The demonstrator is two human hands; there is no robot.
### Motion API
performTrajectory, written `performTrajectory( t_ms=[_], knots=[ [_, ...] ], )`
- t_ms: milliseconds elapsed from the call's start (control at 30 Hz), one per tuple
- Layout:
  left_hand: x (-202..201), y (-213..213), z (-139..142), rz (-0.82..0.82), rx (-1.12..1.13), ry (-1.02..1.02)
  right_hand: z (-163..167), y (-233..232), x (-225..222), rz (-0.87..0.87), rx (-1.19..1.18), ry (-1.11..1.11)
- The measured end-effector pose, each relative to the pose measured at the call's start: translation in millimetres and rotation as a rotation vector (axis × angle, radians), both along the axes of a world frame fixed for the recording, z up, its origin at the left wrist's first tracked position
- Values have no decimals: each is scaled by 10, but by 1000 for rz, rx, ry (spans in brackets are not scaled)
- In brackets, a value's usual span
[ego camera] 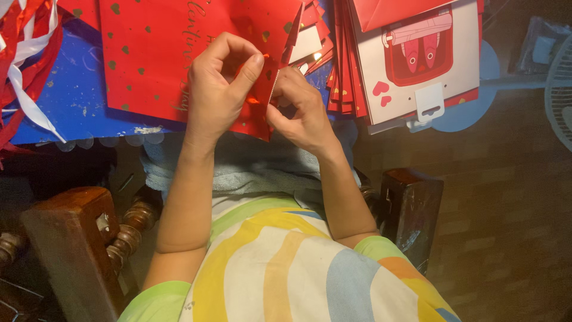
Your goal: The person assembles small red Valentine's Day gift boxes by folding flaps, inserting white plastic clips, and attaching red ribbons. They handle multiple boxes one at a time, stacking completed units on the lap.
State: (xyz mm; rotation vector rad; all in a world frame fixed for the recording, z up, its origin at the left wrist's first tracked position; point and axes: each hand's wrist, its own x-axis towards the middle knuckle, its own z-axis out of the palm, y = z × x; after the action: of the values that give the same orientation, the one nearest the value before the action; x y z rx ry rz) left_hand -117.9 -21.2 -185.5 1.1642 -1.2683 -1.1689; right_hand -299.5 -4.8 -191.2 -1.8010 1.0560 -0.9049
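A flat red paper gift bag (pixel 155 53) with small gold hearts lies on the blue table surface (pixel 71 101). My left hand (pixel 217 89) pinches the bag's lower right corner from the left, thumb and forefinger closed on the paper. My right hand (pixel 301 107) grips the same red edge from the right, fingers curled around the white inner side of the fold. Both hands meet over the table's front edge, above a grey-blue cloth (pixel 250 164) on my lap.
A stack of folded red and white bags (pixel 411 59) with a pink picture lies at the right. Red and white ribbons (pixel 27 53) hang at the far left. Dark wooden chair arms (pixel 71 232) (pixel 411 203) flank me. A fan (pixel 560 89) stands at the right edge.
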Motion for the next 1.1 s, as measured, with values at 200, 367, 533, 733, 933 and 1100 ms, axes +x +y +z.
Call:
performTrajectory(
  t_ms=[200, 367, 533, 733, 933, 1100],
  knots=[
    [22, -6, -51, -16, 80, 43, 16, -13, 1, 31, 37, -1],
    [89, 18, -117, -67, 95, 102, 18, -10, -6, 43, 15, 38],
    [139, 18, -130, -167, 102, 313, 26, 8, 0, 35, -12, -5],
    [56, 17, -33, -60, 75, 164, 38, 10, -16, 34, 121, -17],
    [34, 9, -21, -51, 33, 57, 5, -6, -12, 41, 36, -32],
    [44, 3, -101, -39, 32, 117, -14, -8, -30, 49, 21, -17]
  ],
)
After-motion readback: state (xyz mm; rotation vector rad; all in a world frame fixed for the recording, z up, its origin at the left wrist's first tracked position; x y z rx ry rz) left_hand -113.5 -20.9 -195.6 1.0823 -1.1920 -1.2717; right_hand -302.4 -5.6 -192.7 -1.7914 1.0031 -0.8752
